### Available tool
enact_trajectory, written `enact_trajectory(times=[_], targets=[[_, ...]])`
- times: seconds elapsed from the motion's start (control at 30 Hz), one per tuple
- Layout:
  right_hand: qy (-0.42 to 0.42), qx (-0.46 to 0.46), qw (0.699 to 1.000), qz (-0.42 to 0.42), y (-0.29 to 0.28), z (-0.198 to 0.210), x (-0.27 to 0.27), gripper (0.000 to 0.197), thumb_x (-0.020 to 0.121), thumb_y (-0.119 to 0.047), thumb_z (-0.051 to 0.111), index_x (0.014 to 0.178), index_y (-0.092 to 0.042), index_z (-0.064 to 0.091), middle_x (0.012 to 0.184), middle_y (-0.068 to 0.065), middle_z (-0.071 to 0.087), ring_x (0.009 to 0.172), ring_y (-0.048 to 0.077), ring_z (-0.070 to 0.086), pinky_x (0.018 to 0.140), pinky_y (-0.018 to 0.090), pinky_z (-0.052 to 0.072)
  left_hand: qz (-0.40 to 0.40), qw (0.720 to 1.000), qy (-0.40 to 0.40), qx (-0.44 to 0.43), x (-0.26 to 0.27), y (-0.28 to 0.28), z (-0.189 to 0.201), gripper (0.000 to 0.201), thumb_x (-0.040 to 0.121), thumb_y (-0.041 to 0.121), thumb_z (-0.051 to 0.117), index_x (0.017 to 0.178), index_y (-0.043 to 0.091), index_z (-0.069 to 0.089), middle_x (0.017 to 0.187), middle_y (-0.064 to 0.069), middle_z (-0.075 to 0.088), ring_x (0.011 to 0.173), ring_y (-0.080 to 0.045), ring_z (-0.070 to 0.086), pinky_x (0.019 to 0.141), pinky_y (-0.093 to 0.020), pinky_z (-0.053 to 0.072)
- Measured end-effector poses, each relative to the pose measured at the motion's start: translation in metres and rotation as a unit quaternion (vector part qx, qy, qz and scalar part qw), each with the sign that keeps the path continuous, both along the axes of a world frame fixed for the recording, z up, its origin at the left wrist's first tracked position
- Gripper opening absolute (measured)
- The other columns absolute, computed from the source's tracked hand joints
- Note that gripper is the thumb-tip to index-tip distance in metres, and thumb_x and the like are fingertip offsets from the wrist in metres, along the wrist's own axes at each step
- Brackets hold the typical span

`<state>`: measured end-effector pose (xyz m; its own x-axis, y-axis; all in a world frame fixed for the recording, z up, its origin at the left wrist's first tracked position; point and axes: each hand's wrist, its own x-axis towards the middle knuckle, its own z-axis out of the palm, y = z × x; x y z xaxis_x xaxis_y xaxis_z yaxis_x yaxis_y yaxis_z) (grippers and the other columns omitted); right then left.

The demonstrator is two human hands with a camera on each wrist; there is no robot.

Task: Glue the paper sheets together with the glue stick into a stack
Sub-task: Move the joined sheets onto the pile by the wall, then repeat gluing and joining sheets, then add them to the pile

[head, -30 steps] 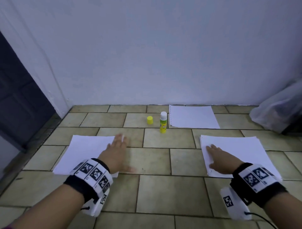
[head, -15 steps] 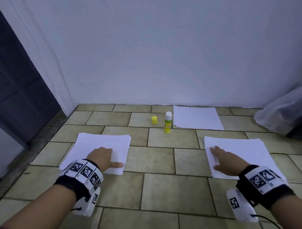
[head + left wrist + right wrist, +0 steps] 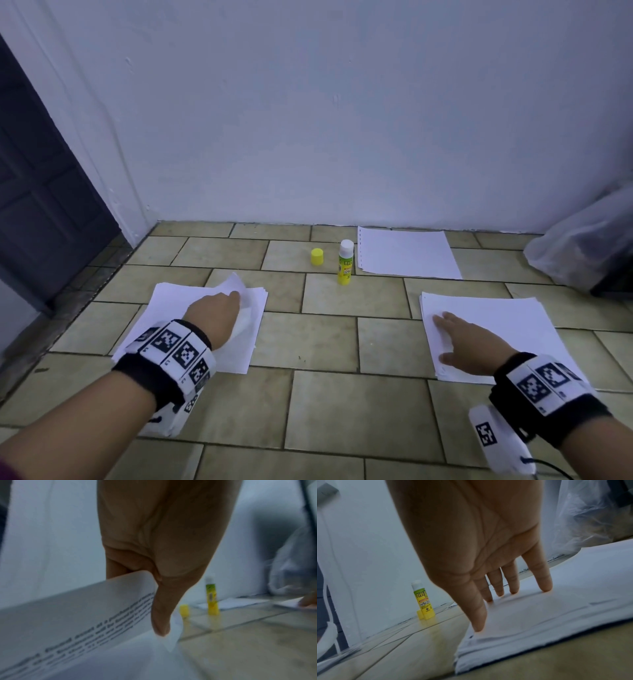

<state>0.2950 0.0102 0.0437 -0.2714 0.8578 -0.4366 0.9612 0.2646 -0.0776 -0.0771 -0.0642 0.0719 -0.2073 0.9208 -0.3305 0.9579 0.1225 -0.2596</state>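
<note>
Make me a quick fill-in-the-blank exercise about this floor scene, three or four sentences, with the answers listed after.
1. The left hand pinches the top sheet of the left paper pile and lifts its ____ corner.
2. The right hand rests with straight fingers on the ____ paper pile.
3. The glue stick stands ____ on the tiled floor.
4. Its yellow cap is ____ the stick, beside it.

Answers: far right; right; upright; off

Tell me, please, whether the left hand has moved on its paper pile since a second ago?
Yes. The left hand has drawn back from the left pile's far right corner toward the person, and now pinches the top sheet, curling it up.
</note>
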Motion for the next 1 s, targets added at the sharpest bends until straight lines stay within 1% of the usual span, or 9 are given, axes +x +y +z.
enact_trajectory(times=[0.23, 0.37, 0.47, 0.53, 0.67, 0.77, 0.83, 0.9, 1.0], targets=[[0.025, 0.015, 0.999, -0.03, 0.015, 0.002, 0.001, 0.056, 0.094, -0.031, 0.054, 0.145, -0.02, 0.033, 0.152, -0.001, 0.031, 0.137, 0.017, 0.034, 0.11, 0.029, 0.03, -0.148, 0.985, -0.08, 0.03, 0.119, 0.005, 0.01, 0.055, 0.099, 0.013, 0.041, 0.148, 0.007, 0.017, 0.127, -0.013, 0.055, 0.113, -0.031, 0.056, 0.081, -0.036, 0.042], [-0.05, 0.079, 0.996, -0.011, 0.023, 0.001, -0.006, 0.027, 0.089, -0.009, 0.036, 0.107, -0.021, 0.052, 0.108, -0.004, 0.052, 0.101, 0.014, 0.053, 0.079, 0.024, 0.042, -0.156, 0.974, -0.163, -0.01, 0.164, 0.012, -0.016, 0.044, 0.099, 0.021, 0.047, 0.137, 0.004, 0.034, 0.12, -0.015, 0.057, 0.107, -0.033, 0.056, 0.06, -0.03, 0.033], [-0.096, 0.092, 0.991, 0.014, 0.029, 0.003, -0.009, 0.019, 0.091, -0.012, 0.044, 0.108, -0.018, 0.051, 0.109, -0.003, 0.054, 0.102, 0.016, 0.055, 0.076, 0.024, 0.043, -0.163, 0.973, -0.156, -0.053, 0.171, 0.019, -0.021, 0.044, 0.1, 0.04, 0.042, 0.126, 0.006, 0.046, 0.122, -0.016, 0.052, 0.112, -0.032, 0.05, 0.08, -0.034, 0.037], [-0.102, 0.101, 0.989, 0.031, 0.034, 0.004, -0.009, 0.024, 0.091, -0.017, 0.052, 0.115, -0.018, 0.053, 0.115, -0.001, 0.055, 0.106, 0.017, 0.054, 0.078, 0.025, 0.046, -0.19, 0.972, -0.123, -0.068, 0.168, 0.023, -0.02, 0.033, 0.102, 0.022, 0.04, 0.13, 0.007, 0.046, 0.125, -0.016, 0.048, 0.115, -0.033, 0.046, 0.081, -0.033, 0.036], [-0.104, 0.09, 0.988, 0.064, 0.044, 0.003, -0.008, 0.023, 0.093, -0.014, 0.05, 0.115, -0.014, 0.055, 0.117, 0.003, 0.055, 0.107, 0.019, 0.054, 0.083, 0.025, 0.045, -0.211, 0.966, -0.144, -0.042, 0.151, 0.028, -0.024, 0.047, 0.087, -0.007, 0.046, 0.133, 0.004, 0.043, 0.131, -0.016, 0.042, 0.118, -0.032, 0.04, 0.056, -0.026, 0.027], [-0.142, 0.082, 0.982, 0.091, 0.045, 0.008, -0.012, 0.022, 0.094, -0.01, 0.046, 0.112, -0.011, 0.058, 0.116, 0.005, 0.058, 0.105, 0.019, 0.057, 0.083, 0.025, 0.046, -0.212, 0.964, -0.151, -0.049, 0.138, 0.032, -0.029, 0.057, 0.092, 0.003, 0.051, 0.144, 0.017, 0.033, 0.148, -0.014, 0.024, 0.138, -0.033, 0.018, 0.09, -0.042, 0.041], [-0.148, 0.105, 0.978, 0.105, 0.045, 0.016, -0.022, 0.015, 0.093, -0.012, 0.045, 0.101, -0.012, 0.059, 0.111, 0.004, 0.06, 0.102, 0.019, 0.059, 0.079, 0.025, 0.047, -0.177, 0.966, -0.163, -0.094, 0.13, 0.034, -0.032, 0.065, 0.097, 0.018, 0.051, 0.151, 0.031, 0.018, 0.159, -0.008, -0.001, 0.145, -0.039, -0.007, 0.11, -0.061, 0.021], [-0.098, 0.138, 0.98, 0.107, 0.048, 0.026, -0.04, 0.011, 0.092, -0.018, 0.048, 0.094, -0.013, 0.057, 0.107, 0.004, 0.062, 0.099, 0.021, 0.06, 0.077, 0.028, 0.048, -0.138, 0.962, -0.191, -0.14, 0.125, 0.037, -0.036, 0.068, 0.1, 0.029, 0.046, 0.151, 0.042, 0.004, 0.16, 0.0, -0.018, 0.143, -0.041, -0.019, 0.11, -0.069, 0.009], [0.067, 0.128, 0.987, 0.068, 0.064, 0.034, -0.072, 0.032, 0.088, -0.034, 0.061, 0.111, -0.012, 0.059, 0.11, 0.004, 0.062, 0.103, 0.021, 0.057, 0.082, 0.029, 0.045, -0.136, 0.959, -0.19, -0.161, 0.123, 0.041, -0.043, 0.068, 0.101, 0.035, 0.041, 0.149, 0.047, -0.006, 0.158, 0.004, -0.025, 0.142, -0.041, -0.022, 0.11, -0.07, 0.008]])
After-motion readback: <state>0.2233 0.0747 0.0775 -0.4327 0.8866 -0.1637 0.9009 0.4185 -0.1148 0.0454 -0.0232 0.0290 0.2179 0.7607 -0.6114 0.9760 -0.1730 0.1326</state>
